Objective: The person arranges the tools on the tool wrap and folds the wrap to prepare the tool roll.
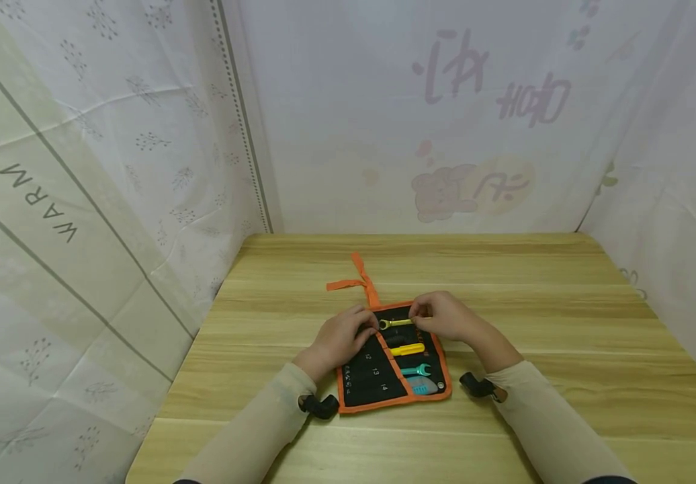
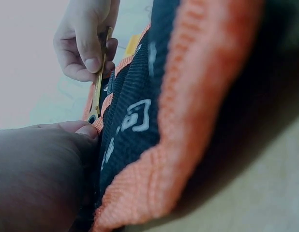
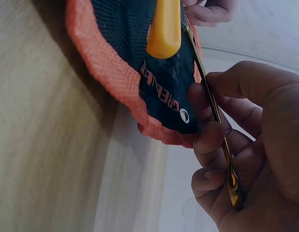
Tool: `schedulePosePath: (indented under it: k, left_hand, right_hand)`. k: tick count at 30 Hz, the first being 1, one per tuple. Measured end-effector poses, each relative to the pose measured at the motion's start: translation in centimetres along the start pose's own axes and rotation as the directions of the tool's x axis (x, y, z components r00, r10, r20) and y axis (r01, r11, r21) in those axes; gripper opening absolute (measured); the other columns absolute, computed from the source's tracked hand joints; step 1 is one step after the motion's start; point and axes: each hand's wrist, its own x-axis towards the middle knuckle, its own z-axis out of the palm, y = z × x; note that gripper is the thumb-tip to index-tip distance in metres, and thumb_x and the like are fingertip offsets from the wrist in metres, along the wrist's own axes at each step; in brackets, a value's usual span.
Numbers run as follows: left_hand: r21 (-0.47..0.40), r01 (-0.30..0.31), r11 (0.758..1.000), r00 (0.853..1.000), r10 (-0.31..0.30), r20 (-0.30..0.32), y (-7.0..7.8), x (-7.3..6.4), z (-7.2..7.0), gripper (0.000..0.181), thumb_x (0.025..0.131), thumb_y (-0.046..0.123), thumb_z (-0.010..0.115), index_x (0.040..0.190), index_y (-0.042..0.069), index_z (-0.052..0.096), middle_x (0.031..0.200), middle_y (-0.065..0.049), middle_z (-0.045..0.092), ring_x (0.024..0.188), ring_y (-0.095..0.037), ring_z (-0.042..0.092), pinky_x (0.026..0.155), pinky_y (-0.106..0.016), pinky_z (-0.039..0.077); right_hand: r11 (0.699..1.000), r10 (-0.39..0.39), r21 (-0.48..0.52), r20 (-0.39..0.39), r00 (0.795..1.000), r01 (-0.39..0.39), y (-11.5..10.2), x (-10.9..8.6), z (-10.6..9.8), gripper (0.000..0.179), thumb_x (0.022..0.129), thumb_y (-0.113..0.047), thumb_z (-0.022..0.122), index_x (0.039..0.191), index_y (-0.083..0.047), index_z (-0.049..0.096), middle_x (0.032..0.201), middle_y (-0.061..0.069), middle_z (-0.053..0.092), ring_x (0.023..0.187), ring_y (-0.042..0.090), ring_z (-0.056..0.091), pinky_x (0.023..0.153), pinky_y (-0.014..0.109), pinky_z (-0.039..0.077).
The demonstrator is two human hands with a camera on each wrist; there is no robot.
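A black tool roll (image 1: 360, 383) with orange trim lies unfolded on the wooden table, its pockets marked with numbers. My right hand (image 1: 445, 316) pinches a gold wrench (image 1: 398, 323) between thumb and fingers. In the right wrist view the wrench (image 3: 215, 111) slants across the palm, its far end by the pocket's mouth. My left hand (image 1: 338, 336) pinches the pocket's orange edge near that end, thumb visible in the left wrist view. Below the wrench, a yellow handle (image 1: 407, 349), a teal open-end wrench (image 1: 417, 370) and a light-blue item (image 1: 423, 386) stick out of the pockets.
Orange tie straps (image 1: 363, 282) stretch from the roll's far edge across the table (image 1: 505, 269). A metal eyelet (image 3: 184, 115) sits in one corner of the roll. Patterned curtains (image 1: 348, 134) hang behind the table and at both sides. Black wrist mounts (image 1: 319, 406) stick out from the sleeves.
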Motion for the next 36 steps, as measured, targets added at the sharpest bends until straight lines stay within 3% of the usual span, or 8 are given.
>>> schedulePosePath:
  k: [22, 29, 36]
  left_hand:
    - [0.06, -0.04, 0.997, 0.999, 0.04, 0.004, 0.4, 0.2, 0.5, 0.004, 0.108, 0.023, 0.063, 0.107, 0.025, 0.067, 0.1, 0.011, 0.055, 0.079, -0.005, 0.054, 0.069, -0.027, 0.05]
    - [0.033, -0.047, 0.998, 0.999, 0.046, 0.017, 0.5, 0.1, 0.4, 0.005, 0.106, 0.02, 0.066, 0.104, 0.025, 0.065, 0.096, 0.011, 0.052, 0.076, -0.006, 0.052, 0.066, -0.027, 0.048]
    - [0.005, -0.091, 0.996, 0.995, 0.091, 0.029, 0.1, 0.1, 0.2, 0.005, 0.108, 0.023, 0.063, 0.104, 0.025, 0.065, 0.098, 0.01, 0.054, 0.076, -0.006, 0.051, 0.067, -0.026, 0.048]
  right_hand:
    - [1.0, -0.008, 0.021, 0.067, 0.998, 0.006, 0.2, 1.1, 0.8, 0.008, 0.091, -0.009, 0.073, 0.091, -0.016, 0.076, 0.075, -0.005, 0.066, 0.063, 0.015, 0.059, 0.061, 0.035, 0.051]
    - [0.997, 0.0, 0.073, 0.106, 0.994, -0.008, 0.8, 1.6, 1.0, 0.012, 0.092, -0.007, 0.072, 0.089, -0.019, 0.076, 0.076, -0.003, 0.068, 0.062, 0.015, 0.06, 0.062, 0.035, 0.052]
    - [0.992, -0.032, 0.129, 0.153, 0.988, 0.012, 1.0, 2.3, 1.0, 0.014, 0.092, -0.006, 0.071, 0.088, -0.017, 0.078, 0.076, -0.002, 0.069, 0.061, 0.014, 0.053, 0.06, 0.032, 0.048]
